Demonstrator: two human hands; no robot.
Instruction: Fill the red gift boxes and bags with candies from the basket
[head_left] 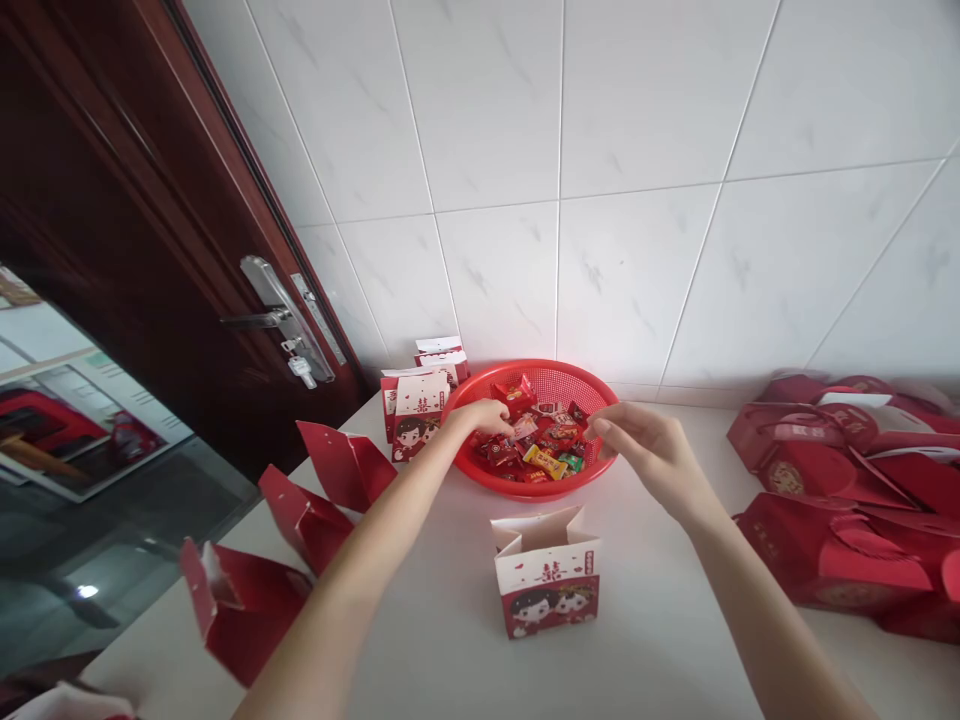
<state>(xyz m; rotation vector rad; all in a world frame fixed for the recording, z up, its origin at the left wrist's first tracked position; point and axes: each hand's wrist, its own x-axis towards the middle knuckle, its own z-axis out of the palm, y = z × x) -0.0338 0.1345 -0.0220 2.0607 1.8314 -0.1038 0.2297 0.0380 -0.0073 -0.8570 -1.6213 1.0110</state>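
Observation:
A round red plastic basket point(574, 375) holds a pile of wrapped candies point(546, 460) in red, yellow, green and pink. My left hand point(486, 416) reaches over its left rim, fingers closed together and fingertips touching a pink-wrapped candy point(523, 427). Over the basket's right side is my right hand point(645, 440), thumb and fingers pinched together; whatever may be between the fingertips cannot be made out. In front of the basket stands an upright paper gift box point(547, 585), white and red with two cartoon faces, its top open.
Similar cartoon boxes point(420, 405) stand left of the basket by the wall. Red paper boxes point(251, 605) line the table's left edge. Red gift boxes point(817, 550) are stacked at right. A dark door point(187, 200) with a metal handle is at left; a tiled wall point(637, 250) rises behind.

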